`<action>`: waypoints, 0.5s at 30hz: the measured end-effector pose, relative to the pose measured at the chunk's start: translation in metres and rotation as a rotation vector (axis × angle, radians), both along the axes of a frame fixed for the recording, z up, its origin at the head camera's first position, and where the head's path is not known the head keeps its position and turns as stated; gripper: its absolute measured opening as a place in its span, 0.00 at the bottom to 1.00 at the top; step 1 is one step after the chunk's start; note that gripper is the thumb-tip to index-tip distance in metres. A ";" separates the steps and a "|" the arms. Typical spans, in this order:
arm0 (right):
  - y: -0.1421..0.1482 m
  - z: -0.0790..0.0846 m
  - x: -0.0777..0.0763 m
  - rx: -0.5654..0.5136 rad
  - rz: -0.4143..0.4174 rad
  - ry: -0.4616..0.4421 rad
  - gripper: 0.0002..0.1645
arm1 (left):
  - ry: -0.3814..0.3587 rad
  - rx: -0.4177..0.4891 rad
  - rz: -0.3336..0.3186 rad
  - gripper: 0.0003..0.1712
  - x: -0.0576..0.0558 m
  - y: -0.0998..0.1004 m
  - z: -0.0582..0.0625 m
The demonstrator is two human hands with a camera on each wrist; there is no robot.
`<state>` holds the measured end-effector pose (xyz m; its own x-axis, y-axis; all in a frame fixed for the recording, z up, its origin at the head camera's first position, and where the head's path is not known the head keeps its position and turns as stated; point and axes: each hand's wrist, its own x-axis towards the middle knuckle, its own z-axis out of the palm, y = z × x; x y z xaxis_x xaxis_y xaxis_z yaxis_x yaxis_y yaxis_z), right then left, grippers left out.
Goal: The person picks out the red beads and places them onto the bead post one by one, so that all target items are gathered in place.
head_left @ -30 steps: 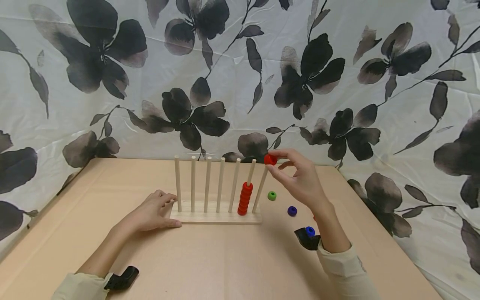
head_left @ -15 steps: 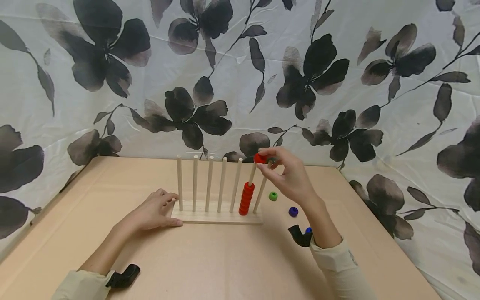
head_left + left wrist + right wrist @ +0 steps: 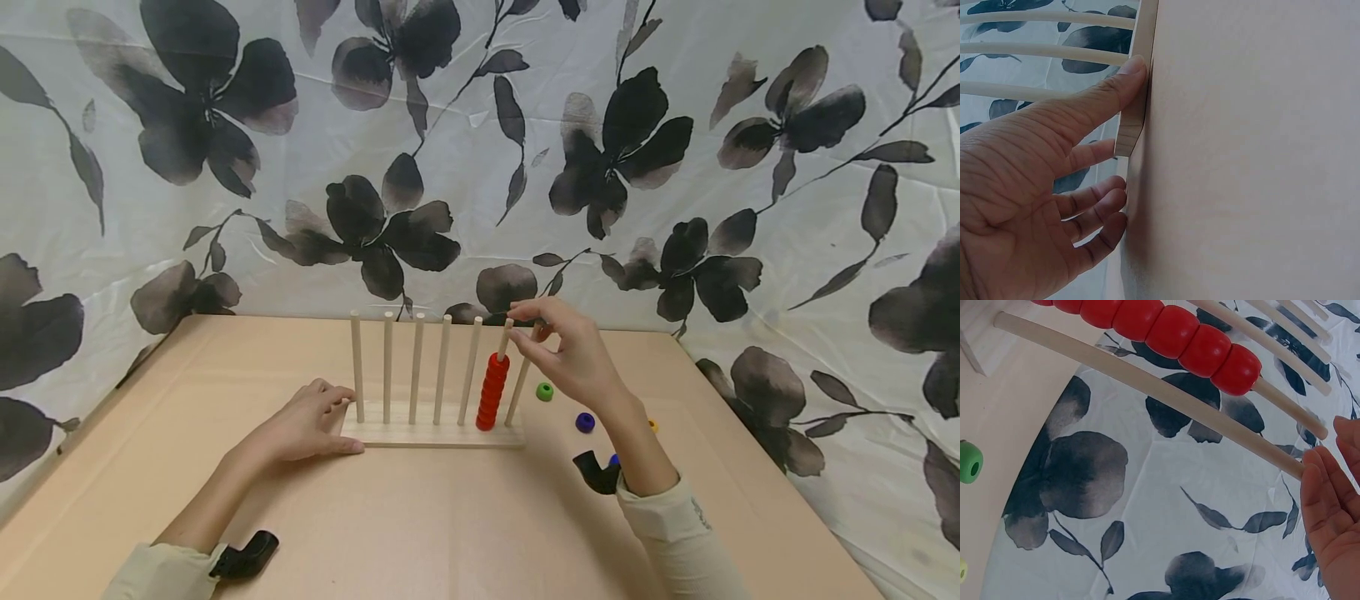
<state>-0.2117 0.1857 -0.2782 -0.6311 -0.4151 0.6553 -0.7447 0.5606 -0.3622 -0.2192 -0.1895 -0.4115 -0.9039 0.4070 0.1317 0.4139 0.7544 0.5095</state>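
A wooden peg rack point(image 3: 438, 436) with a row of upright pegs stands on the table. Red beads point(image 3: 491, 393) are stacked on its second peg from the right; the other pegs are bare. My left hand point(image 3: 300, 423) grips the rack's left end, and in the left wrist view its thumb lies along the base edge point(image 3: 1130, 128). Near the tops of the two rightmost pegs is my right hand point(image 3: 576, 357), fingers loosely bent with no bead between them. In the right wrist view, the top red bead point(image 3: 1238, 370) sits below the peg's tip, apart from the fingers.
Right of the rack lie a green bead point(image 3: 544, 391), a dark blue bead point(image 3: 585, 422), a yellow bead point(image 3: 653, 426) and a blue bead point(image 3: 615, 459), the last two partly covered by my right arm and wrist camera. Floral cloth point(image 3: 480, 167) hangs behind the table.
My right hand has moved left with a red bead and let it go onto the second peg from the right, so the red stack is taller. The left hand stays put.
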 end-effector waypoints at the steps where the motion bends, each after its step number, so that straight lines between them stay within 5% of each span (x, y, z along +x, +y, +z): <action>1: 0.000 0.000 0.000 0.001 0.002 0.003 0.17 | -0.001 0.001 0.001 0.47 0.000 0.000 0.000; 15: 0.008 -0.003 0.011 -0.030 -0.026 0.013 0.18 | 0.001 -0.004 0.002 0.47 0.001 -0.001 0.000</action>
<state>-0.2008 0.1938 -0.2817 -0.6329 -0.3781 0.6756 -0.7345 0.5691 -0.3696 -0.2184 -0.1907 -0.4118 -0.9045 0.4060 0.1304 0.4129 0.7574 0.5059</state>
